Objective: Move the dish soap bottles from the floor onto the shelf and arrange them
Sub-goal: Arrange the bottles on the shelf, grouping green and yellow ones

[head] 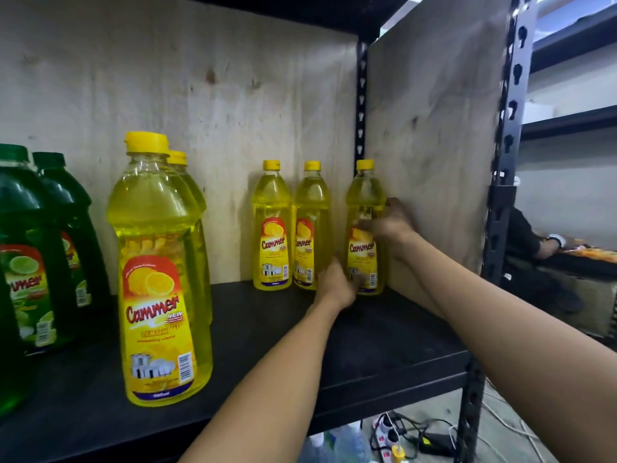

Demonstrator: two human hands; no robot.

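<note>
head view: green soap bottles (43,248) stand at the left edge of the shelf (367,345), two big yellow bottles (160,269) near its front edge, and two small yellow bottles (272,228) along the back. in the right rear corner stands a third small bottle (365,192), upright beside the plywood side panel (434,128); the left hand (335,285) has its fingers curled round its base and the right hand (389,223) clasps its middle.

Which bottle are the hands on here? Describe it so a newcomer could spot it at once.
On the black shelf, look to the back right corner by the plywood side panel, where three small yellow bottles stand in a row. It is the rightmost bottle, nearest that panel, the only one with the left hand at its base and the right hand higher up.
</note>
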